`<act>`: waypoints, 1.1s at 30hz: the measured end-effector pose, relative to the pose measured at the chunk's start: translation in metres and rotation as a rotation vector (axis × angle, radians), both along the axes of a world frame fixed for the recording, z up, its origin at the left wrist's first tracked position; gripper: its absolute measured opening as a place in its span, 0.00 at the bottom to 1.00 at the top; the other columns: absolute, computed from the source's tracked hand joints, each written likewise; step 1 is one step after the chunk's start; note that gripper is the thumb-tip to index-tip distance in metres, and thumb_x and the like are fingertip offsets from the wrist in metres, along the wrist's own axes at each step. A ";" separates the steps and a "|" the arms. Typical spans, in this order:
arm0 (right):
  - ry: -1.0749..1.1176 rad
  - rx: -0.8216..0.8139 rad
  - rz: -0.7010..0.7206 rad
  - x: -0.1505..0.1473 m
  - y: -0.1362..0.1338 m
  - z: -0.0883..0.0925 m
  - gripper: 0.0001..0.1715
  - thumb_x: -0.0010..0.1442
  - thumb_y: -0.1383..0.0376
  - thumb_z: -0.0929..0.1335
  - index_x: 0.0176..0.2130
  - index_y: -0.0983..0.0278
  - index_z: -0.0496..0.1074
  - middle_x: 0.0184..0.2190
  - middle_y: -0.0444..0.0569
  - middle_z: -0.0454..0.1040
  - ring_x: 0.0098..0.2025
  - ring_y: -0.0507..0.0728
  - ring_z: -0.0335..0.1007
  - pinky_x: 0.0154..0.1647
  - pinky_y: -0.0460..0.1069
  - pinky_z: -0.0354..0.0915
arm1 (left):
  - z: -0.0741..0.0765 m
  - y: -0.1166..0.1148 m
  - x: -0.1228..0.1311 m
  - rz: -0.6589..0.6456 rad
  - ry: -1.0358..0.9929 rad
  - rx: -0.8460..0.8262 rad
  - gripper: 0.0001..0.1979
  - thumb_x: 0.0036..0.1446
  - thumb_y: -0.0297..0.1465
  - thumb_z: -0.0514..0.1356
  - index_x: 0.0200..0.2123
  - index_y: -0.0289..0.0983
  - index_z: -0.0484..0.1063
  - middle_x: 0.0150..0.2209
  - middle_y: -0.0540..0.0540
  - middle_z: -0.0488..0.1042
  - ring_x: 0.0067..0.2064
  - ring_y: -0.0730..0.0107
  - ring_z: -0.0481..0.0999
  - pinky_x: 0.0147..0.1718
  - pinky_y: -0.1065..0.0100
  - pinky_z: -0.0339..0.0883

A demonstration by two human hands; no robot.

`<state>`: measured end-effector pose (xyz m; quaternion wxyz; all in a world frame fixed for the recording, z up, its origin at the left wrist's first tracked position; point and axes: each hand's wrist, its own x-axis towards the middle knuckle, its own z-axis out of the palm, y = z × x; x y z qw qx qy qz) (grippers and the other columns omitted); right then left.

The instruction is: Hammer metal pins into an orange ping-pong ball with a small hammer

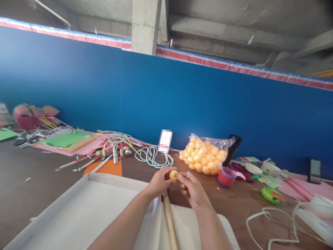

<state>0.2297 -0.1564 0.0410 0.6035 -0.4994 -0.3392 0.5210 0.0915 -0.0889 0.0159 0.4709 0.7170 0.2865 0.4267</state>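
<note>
Between the thumb and fingers of my left hand (160, 181) is an orange ping-pong ball (172, 174) with a small dark-and-silver mark on the side facing me. My right hand (193, 187) is closed in a pinch against the ball's right side; what its fingertips hold, if anything, is too small to make out. Below both hands a wooden stick (169, 222) points toward me, beside a shallow white box lid (104, 208) at the left. Past my right hand lies a clear plastic bag of more orange balls (204, 158).
Right of the bag stand a dark cylinder (232, 149), a red-and-blue tape roll (225, 177) and a green-yellow round container (272, 195). White cord (269, 239) loops at front right. Light-blue cord (151, 158), scissors (26, 140) and coloured paper (69, 139) lie left. A blue partition (208, 93) closes the back.
</note>
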 end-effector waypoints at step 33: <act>0.007 0.015 0.048 0.005 -0.003 -0.001 0.13 0.45 0.61 0.73 0.30 0.66 0.72 0.20 0.39 0.63 0.19 0.43 0.51 0.16 0.39 0.46 | 0.001 -0.001 0.000 -0.064 -0.017 -0.023 0.23 0.44 0.27 0.61 0.47 0.41 0.70 0.43 0.46 0.70 0.39 0.68 0.69 0.38 0.69 0.64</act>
